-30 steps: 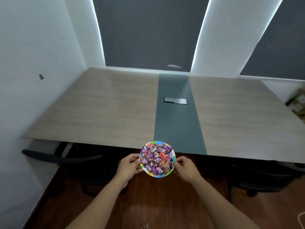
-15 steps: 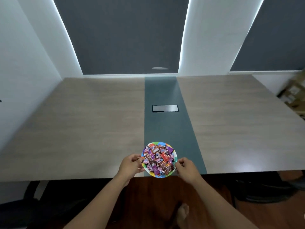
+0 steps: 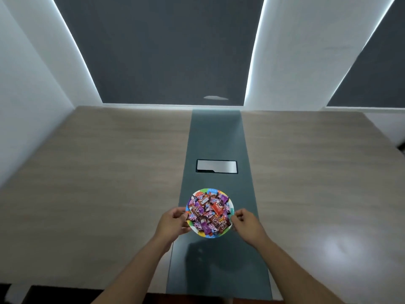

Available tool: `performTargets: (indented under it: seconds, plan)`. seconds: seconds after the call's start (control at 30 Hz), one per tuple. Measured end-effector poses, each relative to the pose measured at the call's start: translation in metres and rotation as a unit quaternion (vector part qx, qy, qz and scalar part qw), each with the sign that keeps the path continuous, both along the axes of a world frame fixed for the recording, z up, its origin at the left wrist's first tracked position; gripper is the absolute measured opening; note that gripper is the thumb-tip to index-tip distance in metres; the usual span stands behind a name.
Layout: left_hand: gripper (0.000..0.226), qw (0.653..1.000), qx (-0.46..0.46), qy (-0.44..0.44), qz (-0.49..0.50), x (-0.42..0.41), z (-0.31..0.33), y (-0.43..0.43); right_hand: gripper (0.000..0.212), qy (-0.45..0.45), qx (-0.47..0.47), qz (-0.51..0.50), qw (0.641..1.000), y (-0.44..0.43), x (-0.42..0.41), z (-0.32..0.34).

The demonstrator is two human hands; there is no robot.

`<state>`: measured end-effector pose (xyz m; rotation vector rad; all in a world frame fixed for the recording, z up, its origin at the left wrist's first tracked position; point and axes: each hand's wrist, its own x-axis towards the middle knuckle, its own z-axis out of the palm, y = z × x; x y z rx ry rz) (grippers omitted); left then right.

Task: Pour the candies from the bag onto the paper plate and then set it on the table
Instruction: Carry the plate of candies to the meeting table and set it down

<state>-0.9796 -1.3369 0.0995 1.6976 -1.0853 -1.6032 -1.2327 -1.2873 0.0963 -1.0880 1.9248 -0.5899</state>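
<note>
A round paper plate with a multicoloured rim [image 3: 208,190] is heaped with wrapped candies [image 3: 209,212] in purple, brown and red. My left hand [image 3: 173,222] pinches its left edge and my right hand [image 3: 245,222] pinches its right edge. The plate hangs a little above the table's dark middle strip [image 3: 215,141]; its shadow falls on the strip below it. No candy bag is in view.
The long table [image 3: 98,172] has pale wood panels on either side of the dark strip. A closed silver cable hatch [image 3: 217,172] sits in the strip beyond the plate. White walls and dark window blinds stand behind the table.
I have carried the plate forward from beyond the table's near edge to above the middle strip. The view has moved closer over the table, and the chairs and floor have dropped out of sight.
</note>
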Motion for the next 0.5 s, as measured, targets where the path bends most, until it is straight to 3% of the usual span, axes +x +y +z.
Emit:
performTargets:
  seconds: [0.5]
  plan:
    - [0.016,0.998,0.051,-0.031,0.016,-0.089,-0.034,-0.139,0.027,0.002,0.039,0.009,0.999,-0.141,-0.084,-0.036]
